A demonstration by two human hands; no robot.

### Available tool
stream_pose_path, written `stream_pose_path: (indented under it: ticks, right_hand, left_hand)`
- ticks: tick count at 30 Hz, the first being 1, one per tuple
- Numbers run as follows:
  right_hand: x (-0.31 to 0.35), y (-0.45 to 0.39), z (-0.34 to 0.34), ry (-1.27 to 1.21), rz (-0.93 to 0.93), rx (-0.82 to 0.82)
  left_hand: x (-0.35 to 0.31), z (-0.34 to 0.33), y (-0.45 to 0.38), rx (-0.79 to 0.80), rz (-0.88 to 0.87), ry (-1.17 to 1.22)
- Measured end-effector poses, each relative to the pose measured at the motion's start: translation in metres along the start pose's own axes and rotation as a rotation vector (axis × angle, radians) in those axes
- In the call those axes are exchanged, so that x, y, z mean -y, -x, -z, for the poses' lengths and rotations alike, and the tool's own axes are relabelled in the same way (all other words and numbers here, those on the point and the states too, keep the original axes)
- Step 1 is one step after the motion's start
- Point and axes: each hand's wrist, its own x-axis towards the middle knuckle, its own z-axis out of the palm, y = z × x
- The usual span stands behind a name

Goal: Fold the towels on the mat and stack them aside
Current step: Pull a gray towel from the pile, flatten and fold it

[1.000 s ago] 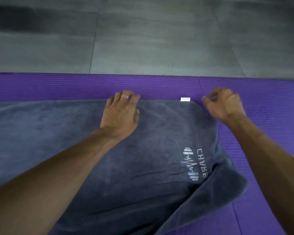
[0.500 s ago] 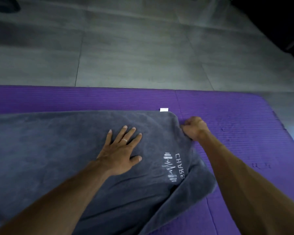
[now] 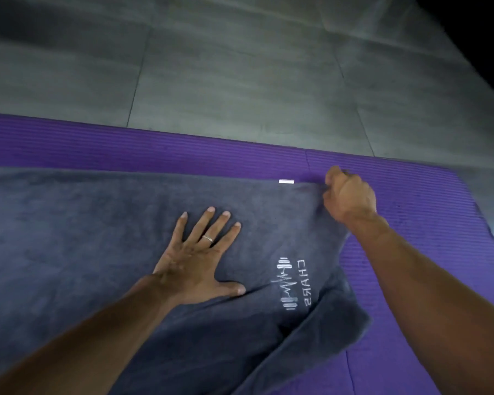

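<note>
Grey tiled floor (image 3: 240,67) is running behind a ribbed purple foam mat (image 3: 154,149), on which a dark grey plush towel (image 3: 83,223) with white embroidered lettering (image 3: 293,280) is lying spread, a small white tag (image 3: 286,181) showing at its far edge. Left hand (image 3: 196,260), wearing a ring (image 3: 207,238), is pressing flat on the towel with fingers splayed. Right hand (image 3: 350,196) is curling around and gripping the towel's far right corner.
</note>
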Motion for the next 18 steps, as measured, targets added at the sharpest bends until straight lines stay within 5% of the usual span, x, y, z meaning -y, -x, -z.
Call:
stream_pose_path:
  ticks: [4, 7, 10, 15, 18]
  right_hand:
    - [-0.007, 0.019, -0.001, -0.151, -0.096, -0.131]
    - [-0.010, 0.081, -0.002, -0.231, 0.237, -0.198]
    - [-0.008, 0.153, -0.012, -0.171, 0.509, -0.024]
    - [-0.028, 0.223, -0.023, -0.101, 0.448, 0.112]
    - [-0.034, 0.246, -0.027, 0.005, 0.496, 0.123]
  left_hand:
    - [0.000, 0.000, 0.000, -0.016, 0.003, 0.008]
    - [-0.001, 0.004, 0.001, 0.030, 0.016, -0.015]
    - [-0.010, 0.009, 0.006, -0.005, 0.046, -0.032]
    - [-0.060, -0.013, 0.074, -0.482, -0.157, 0.093]
    - [-0.082, -0.035, 0.124, -0.355, -0.240, 0.134]
